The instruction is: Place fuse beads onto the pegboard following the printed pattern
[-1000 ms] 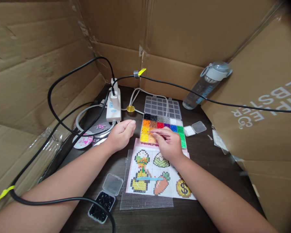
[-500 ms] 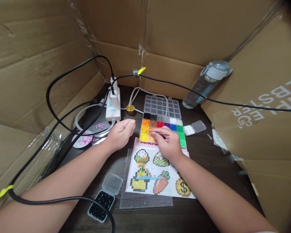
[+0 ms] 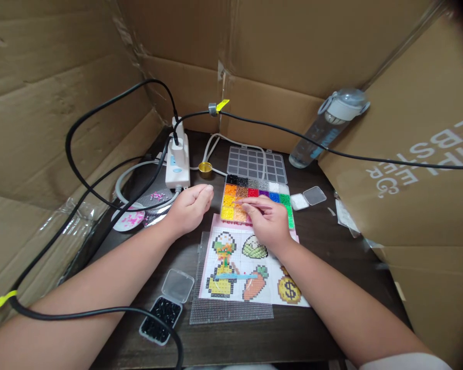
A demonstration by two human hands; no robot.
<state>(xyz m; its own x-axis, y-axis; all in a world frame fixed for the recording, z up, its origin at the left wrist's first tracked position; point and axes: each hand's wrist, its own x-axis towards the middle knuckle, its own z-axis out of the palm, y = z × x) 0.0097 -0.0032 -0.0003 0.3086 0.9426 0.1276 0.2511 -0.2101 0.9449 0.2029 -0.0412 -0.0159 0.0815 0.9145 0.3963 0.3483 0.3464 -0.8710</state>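
My right hand pinches pink tweezers, their tip over the yellow and orange compartments of the bead box. Small beads in many colours fill this box, and its gridded clear lid lies open behind it. My left hand is closed in a loose fist to the left of the box; whether anything is inside it is hidden. Below the hands, a pattern sheet with pixel drawings, a carrot and a coin bag among them, lies on a clear pegboard.
A small box of black beads stands open near my left forearm. Pink beads lie on a white disc at left. A power strip, gold cup, white-bead box and bottle surround the work. Black cables cross the view.
The camera view has shifted slightly, so everything sits a little higher and more to the left. Both hands keep nearly the same pose, the tweezers still over the bead box.
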